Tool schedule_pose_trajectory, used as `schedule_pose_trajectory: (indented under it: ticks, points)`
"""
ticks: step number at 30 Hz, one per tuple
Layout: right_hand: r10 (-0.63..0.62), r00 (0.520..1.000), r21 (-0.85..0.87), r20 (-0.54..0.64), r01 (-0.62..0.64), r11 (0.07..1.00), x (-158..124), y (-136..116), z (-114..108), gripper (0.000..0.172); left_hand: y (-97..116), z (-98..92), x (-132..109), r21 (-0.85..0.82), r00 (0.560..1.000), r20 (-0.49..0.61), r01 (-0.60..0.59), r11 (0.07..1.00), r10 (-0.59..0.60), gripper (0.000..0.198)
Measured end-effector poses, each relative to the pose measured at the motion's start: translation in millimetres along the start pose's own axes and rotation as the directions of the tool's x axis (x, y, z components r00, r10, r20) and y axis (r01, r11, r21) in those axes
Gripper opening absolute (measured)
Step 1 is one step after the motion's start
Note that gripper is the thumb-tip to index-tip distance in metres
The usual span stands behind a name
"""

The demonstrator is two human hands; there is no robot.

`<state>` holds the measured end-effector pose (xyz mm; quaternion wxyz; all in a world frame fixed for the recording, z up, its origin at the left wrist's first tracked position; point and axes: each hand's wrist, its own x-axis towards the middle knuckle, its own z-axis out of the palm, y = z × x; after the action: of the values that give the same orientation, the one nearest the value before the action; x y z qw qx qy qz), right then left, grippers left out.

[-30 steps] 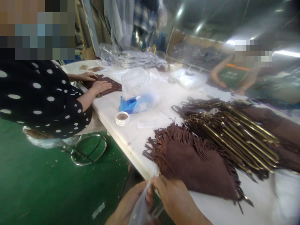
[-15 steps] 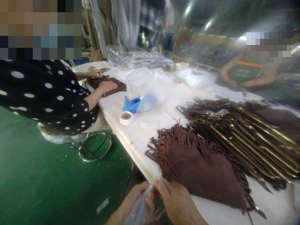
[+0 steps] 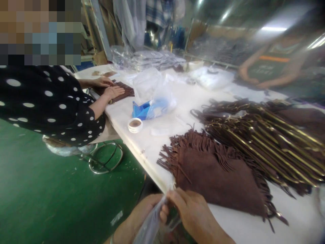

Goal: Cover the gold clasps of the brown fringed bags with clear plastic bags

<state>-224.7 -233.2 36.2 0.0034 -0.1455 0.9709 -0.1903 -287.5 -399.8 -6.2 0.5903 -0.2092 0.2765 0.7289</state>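
Close to the table's near edge, my left hand (image 3: 148,211) and my right hand (image 3: 189,210) meet with fingers pinched on a strip of clear plastic (image 3: 149,225), which looks like a plastic bag. The plastic hangs down between my wrists toward the bottom of the view. Just beyond my right hand a dark brown fringed suede bag (image 3: 218,179) lies flat on the white table (image 3: 177,98), its fringe toward the far side and a metal clasp at its right corner.
Brown bags with gold zips (image 3: 264,139) are piled at right. A white pot of brown paste (image 3: 135,125), a blue tape dispenser (image 3: 142,110) and clear plastic (image 3: 149,83) stand mid-table. At left, a person in polka dots (image 3: 50,105) presses another brown piece; another person (image 3: 271,67) works opposite.
The view has shifted slightly, so the table things sit a little higher. My hands keep their pinch on the plastic, with the wrists somewhat further apart.
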Motion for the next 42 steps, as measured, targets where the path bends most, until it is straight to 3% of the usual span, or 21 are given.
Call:
schedule_pose_trajectory:
  ticks: [3, 8, 13, 17, 22, 24, 28, 32, 34, 37, 39, 41, 42]
  points:
    - [-0.014, 0.999, 0.005, 0.030, 0.014, 1.000, 2, -1, -2, 0.031, 0, 1.3, -4, 0.059, 0.997, -0.029, -0.072, 0.996, 0.073, 0.017]
    - [-0.049, 0.995, -0.030, 0.085, 0.052, 0.998, 3, -4, -4, 0.021, 5, 6.1, -15, 0.349, 0.956, -0.042, -0.259, 0.901, 0.291, 0.031]
    - [-0.103, 0.993, -0.093, 0.058, 0.108, 0.990, -2, -4, 0, 0.029, 9, 10.2, -22, 0.441, 0.966, -0.006, -0.230, 0.867, 0.259, 0.035]
    - [-0.111, 0.993, -0.032, -0.029, 0.110, 0.993, -8, -2, 5, 0.041, 15, 10.9, -23, 0.497, 0.973, 0.040, -0.218, 0.840, 0.228, 0.035]
    - [0.189, 0.982, 0.182, -0.026, -0.181, 0.966, -6, -4, -8, 0.009, 26, 9.1, -17, 0.593, 0.992, 0.101, -0.122, 0.796, 0.076, 0.033]
    - [0.267, 0.963, 0.261, 0.026, -0.265, 0.928, -2, -3, -18, 0.012, 27, 10.6, -14, 0.611, 0.995, 0.086, -0.087, 0.787, 0.044, 0.028]
    - [0.288, 0.954, 0.454, 0.086, -0.294, 0.841, 3, 1, -31, 0.013, 21, 14.2, -11, 0.613, 0.994, 0.073, -0.108, 0.783, 0.080, 0.026]
    - [0.358, 0.924, 0.654, 0.133, -0.354, 0.669, -2, 9, -32, 0.017, 13, 10.3, -9, 0.644, 0.983, 0.120, -0.184, 0.743, 0.139, 0.035]
    - [0.403, 0.908, 0.673, 0.116, -0.371, 0.640, -9, 11, -29, 0.022, 11, 7.4, -7, 0.679, 0.980, 0.119, -0.196, 0.707, 0.158, 0.039]
    - [0.425, 0.902, 0.626, 0.074, -0.374, 0.684, -20, 11, -24, 0.021, 9, 5.9, -5, 0.800, 0.967, 0.128, -0.232, 0.553, 0.220, 0.037]
    - [0.423, 0.905, 0.597, 0.052, -0.368, 0.713, -24, 10, -20, 0.021, 9, 6.6, -3, 0.908, 0.912, 0.191, -0.304, 0.287, 0.363, 0.029]
    - [0.428, 0.903, 0.582, 0.033, -0.365, 0.727, -26, 8, -16, 0.021, 8, 7.6, -1, 0.947, 0.819, 0.278, -0.322, 0.001, 0.502, 0.022]
    - [0.432, 0.901, 0.583, 0.021, -0.363, 0.727, -26, 7, -15, 0.021, 7, 7.7, 0, 0.946, 0.783, 0.307, -0.314, -0.082, 0.541, 0.020]
